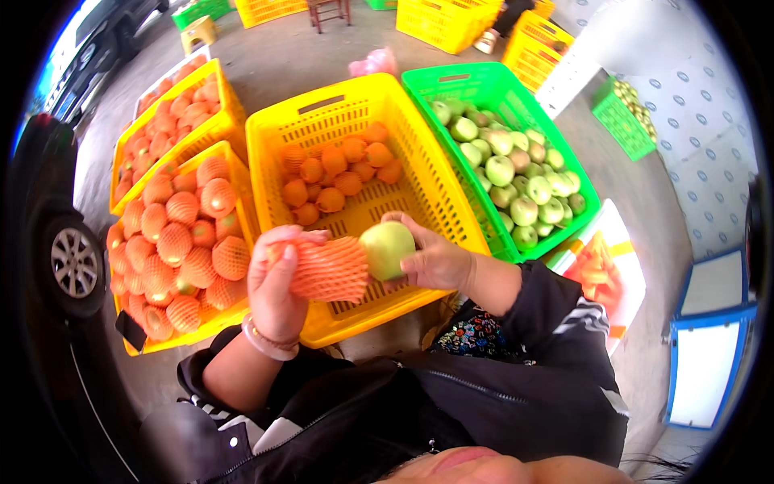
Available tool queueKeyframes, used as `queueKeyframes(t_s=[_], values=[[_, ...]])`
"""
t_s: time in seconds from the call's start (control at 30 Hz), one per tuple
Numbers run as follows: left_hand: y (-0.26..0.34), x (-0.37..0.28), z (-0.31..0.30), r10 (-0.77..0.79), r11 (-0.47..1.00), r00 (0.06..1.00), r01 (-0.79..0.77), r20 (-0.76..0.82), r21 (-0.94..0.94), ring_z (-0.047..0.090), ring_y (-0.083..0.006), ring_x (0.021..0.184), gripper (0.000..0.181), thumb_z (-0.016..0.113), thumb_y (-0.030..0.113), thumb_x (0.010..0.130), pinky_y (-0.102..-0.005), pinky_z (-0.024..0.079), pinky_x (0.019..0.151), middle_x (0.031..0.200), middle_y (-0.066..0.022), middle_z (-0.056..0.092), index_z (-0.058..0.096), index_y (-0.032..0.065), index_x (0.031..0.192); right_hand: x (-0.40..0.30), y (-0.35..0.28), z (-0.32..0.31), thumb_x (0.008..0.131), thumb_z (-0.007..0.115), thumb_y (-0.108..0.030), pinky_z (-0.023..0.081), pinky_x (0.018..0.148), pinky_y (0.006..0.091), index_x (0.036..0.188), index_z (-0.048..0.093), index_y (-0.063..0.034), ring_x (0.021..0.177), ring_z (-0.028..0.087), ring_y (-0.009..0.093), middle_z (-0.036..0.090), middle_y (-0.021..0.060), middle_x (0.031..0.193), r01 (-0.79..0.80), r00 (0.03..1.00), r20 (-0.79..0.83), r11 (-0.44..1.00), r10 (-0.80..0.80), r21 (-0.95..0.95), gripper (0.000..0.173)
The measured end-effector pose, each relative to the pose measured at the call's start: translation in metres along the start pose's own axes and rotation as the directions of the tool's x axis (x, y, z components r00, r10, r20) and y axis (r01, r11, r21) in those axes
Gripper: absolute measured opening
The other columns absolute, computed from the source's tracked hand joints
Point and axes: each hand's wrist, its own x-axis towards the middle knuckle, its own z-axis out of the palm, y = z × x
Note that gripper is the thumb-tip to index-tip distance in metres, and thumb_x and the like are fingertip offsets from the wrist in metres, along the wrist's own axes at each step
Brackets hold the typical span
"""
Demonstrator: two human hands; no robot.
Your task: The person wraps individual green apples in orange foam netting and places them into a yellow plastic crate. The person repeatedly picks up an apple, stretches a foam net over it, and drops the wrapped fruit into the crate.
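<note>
My left hand grips an orange foam net sleeve, its mouth turned to the right. A pale green apple is in my right hand, its left side against the sleeve's mouth. Both hands are above the near part of a yellow plastic crate. At the far end of that crate lie several fruits in orange foam nets. On the right a green plastic crate holds many bare green apples, some with a reddish tint.
Left of me, a yellow crate is heaped with netted fruit, a dark phone-like slab at its corner. A white box with orange sleeves stands at right. Farther off are a pink bag, a stool and a dark car.
</note>
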Motion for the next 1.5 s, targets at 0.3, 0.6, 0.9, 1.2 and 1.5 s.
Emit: queueKeyframes(t_s=[0.3, 0.6, 0.9, 1.2, 1.5], values=[[0.006, -0.010, 0.000, 0.025, 0.967, 0.996, -0.047, 0.091, 0.249, 0.059, -0.0257, 0.102, 0.019, 0.044, -0.009, 0.083, -0.0386, 0.043, 0.096, 0.098, -0.0134, 0.063, 0.057, 0.0012, 0.093, -0.024, -0.111, -0.136, 0.091, 0.063, -0.031, 0.056, 0.082, 0.0405, 0.120, 0.053, -0.0135, 0.104, 0.060, 0.031, 0.061, 0.0100, 0.115, 0.609, 0.652, -0.513, 0.789, -0.558, -0.084, 0.035], [0.006, -0.018, -0.003, -0.078, 0.944, 0.996, 0.064, 0.031, 0.324, 0.059, -0.0150, 0.087, 0.015, 0.046, -0.008, 0.085, -0.0274, 0.045, 0.085, 0.091, -0.0082, 0.063, 0.056, -0.0003, 0.092, -0.099, -0.138, -0.205, 0.095, 0.057, -0.025, 0.057, 0.087, 0.0432, 0.135, 0.041, -0.0084, 0.111, 0.055, 0.030, 0.048, 0.0141, 0.129, 0.836, -0.034, -0.884, 0.471, -0.466, -0.281, 0.047], [-0.006, -0.007, 0.005, -0.102, 0.918, 0.990, 0.057, 0.093, 0.391, 0.058, -0.0132, 0.091, 0.012, 0.050, -0.007, 0.086, -0.0274, 0.045, 0.086, 0.094, -0.0070, 0.063, 0.057, -0.0002, 0.092, -0.056, -0.131, -0.172, 0.087, 0.066, -0.028, 0.051, 0.089, 0.0380, 0.139, 0.037, -0.0094, 0.107, 0.055, 0.029, 0.050, 0.0123, 0.126, 0.485, 0.142, -0.783, 0.732, -0.606, -0.479, 0.062], [-0.024, -0.005, 0.030, -0.012, 0.856, 0.991, -0.058, 0.132, 0.513, 0.059, -0.0114, 0.085, 0.013, 0.058, -0.006, 0.086, -0.0249, 0.048, 0.078, 0.091, -0.0050, 0.064, 0.059, 0.0009, 0.098, 0.038, 0.031, 0.033, 0.072, 0.081, -0.018, 0.042, 0.098, 0.0342, 0.127, 0.048, -0.0027, 0.117, 0.048, 0.020, 0.049, 0.0092, 0.127, 0.303, 0.951, 0.287, 0.512, -0.113, -0.804, 0.066], [-0.027, -0.018, 0.035, -0.130, 0.936, 0.953, 0.027, 0.273, 0.351, 0.057, -0.0094, 0.074, 0.012, 0.053, -0.002, 0.095, -0.0221, 0.047, 0.069, 0.086, -0.0044, 0.062, 0.059, 0.0008, 0.104, 0.041, 0.060, 0.012, 0.089, 0.059, -0.007, 0.048, 0.088, 0.0290, 0.111, 0.055, -0.0012, 0.101, 0.056, 0.017, 0.059, 0.0097, 0.104, 0.232, 0.940, 0.332, 0.580, 0.071, -0.781, 0.023]])
